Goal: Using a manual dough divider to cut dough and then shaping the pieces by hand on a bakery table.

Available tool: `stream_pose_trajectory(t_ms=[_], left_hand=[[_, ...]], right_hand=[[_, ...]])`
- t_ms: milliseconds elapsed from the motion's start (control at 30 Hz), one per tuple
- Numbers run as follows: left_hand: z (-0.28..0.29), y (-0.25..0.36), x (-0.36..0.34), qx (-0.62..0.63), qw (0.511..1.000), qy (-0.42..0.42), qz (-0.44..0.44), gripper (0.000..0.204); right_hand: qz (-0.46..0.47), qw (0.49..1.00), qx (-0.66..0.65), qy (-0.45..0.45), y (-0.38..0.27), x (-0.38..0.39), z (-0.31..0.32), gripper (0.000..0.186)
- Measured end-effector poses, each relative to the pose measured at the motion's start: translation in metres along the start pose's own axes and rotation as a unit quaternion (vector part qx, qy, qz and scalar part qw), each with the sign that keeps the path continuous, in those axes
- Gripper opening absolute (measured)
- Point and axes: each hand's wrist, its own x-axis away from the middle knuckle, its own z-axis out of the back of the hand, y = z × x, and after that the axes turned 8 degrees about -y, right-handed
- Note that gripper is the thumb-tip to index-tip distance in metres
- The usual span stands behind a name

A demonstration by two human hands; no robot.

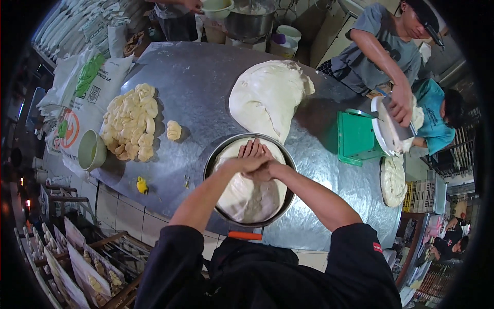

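Both my hands lie on a big pale lump of dough [247,198] inside a round metal pan [208,170] at the table's near edge. My left hand [251,162] comes in from the left and overlaps my right hand [267,171] at the middle of the pan. Stretched fingers point away from me, flat on the dough; some are hidden where the hands cross. Neither hand grasps anything. An orange handle [245,235] sits below the pan's near rim. Just beyond the pan, a larger mass of white dough [265,98] rests on the metal table [195,72].
To the left are piled yellowish dough pieces [131,123], a single piece [174,130], a green bowl [92,149] and a yellow lump [142,185]. At right, a person [381,56] reaches over a scale pan by a green box [355,136]; flat dough [393,180] lies nearby.
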Motion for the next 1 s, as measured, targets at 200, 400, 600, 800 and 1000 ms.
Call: stream_pose_trajectory(t_ms=[200, 400, 600, 800, 1000], left_hand=[[-0.065, 0.037, 0.081, -0.091, 0.963, 0.245, -0.062, 0.072], [-0.067, 0.027, 0.042, -0.139, 0.943, 0.296, -0.068, 0.069], [-0.035, -0.042, 0.042, 0.025, 0.995, 0.095, -0.029, 0.066], [-0.068, -0.024, 0.09, -0.186, 0.924, 0.329, 0.061, 0.068], [0.027, -0.048, 0.055, -0.082, 0.989, -0.092, 0.086, 0.078]], right_hand=[[-0.046, 0.991, 0.024, 0.126, -0.091, 0.054, -0.038, 0.083], [-0.023, 0.992, -0.117, 0.03, -0.057, 0.026, -0.052, 0.076], [-0.038, 0.964, -0.222, 0.143, 0.019, 0.041, -0.001, 0.062], [-0.175, 0.95, -0.147, 0.213, -0.026, 0.045, -0.055, 0.082], [-0.136, 0.931, -0.318, -0.114, 0.001, 0.051, 0.023, 0.074]])
